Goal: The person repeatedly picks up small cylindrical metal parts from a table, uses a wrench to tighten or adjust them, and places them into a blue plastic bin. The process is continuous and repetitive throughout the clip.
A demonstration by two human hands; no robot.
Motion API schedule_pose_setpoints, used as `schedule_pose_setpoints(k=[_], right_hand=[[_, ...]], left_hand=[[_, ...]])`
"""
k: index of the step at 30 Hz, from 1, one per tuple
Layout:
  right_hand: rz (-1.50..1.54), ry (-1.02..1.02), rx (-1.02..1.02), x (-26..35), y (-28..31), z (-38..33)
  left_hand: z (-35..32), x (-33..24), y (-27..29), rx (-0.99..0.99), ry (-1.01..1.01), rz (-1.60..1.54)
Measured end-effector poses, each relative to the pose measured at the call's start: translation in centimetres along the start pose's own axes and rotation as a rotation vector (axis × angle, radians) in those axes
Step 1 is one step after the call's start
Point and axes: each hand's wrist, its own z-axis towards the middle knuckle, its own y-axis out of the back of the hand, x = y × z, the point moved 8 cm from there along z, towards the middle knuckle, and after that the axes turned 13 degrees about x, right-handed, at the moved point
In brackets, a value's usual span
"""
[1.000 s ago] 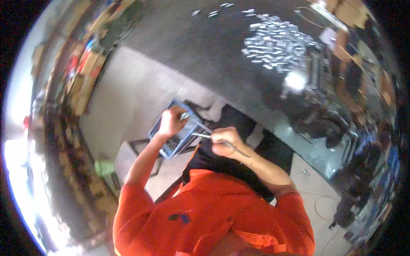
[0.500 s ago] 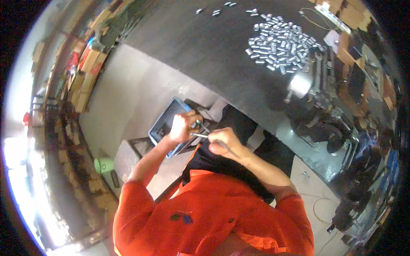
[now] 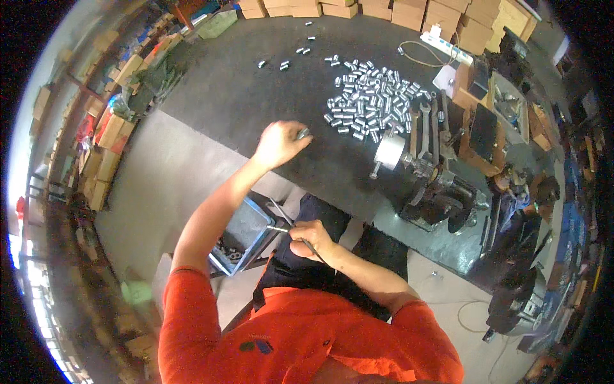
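Small workshop or light-manufacturing floor. Dark workbench (image 3: 243, 89) strewn with a heap of identical small metal cylinders (image 3: 371, 102). Bench-mounted machine (image 3: 428, 173) with a round metal disc at the bench's right end, wrenches (image 3: 425, 125) lying beside it. Stacked cardboard boxes (image 3: 384, 13) along the far edge; more cartons on shelving at left, though blurred there. Blue parts bin (image 3: 240, 233) beneath the bench. Bare concrete floor (image 3: 153, 179).

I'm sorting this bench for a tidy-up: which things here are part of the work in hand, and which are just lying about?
In use:
left hand holding a small metal piece
right hand holding a thin metal tool
heap of metal cylinders
blue bin

Lying about:
cardboard boxes
power strip
wrenches
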Motion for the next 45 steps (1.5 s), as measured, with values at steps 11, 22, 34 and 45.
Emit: schedule_pose_setpoints(k=[11, 22, 34, 45], right_hand=[[-0.063, 0.032, 0.029, 1.0, 0.3, -0.4], [-0.042, -0.117, 0.077, 0.3, -0.2, 0.1], [-0.079, -0.198, 0.076, -1.2, -0.2, -0.4], [-0.045, -0.211, 0.058, -0.5, 0.2, -0.1]], left_hand=[[-2.9, 4.1, 1.4, -0.072, 0.125, -0.914], [-39.6, 27.7, -6.8, 0.461, 0.901, 0.207], [-35.5, 22.4, -10.3, 0.844, 0.711, 0.698], [-35.2, 23.9, -10.5, 0.887, 0.734, 0.663]])
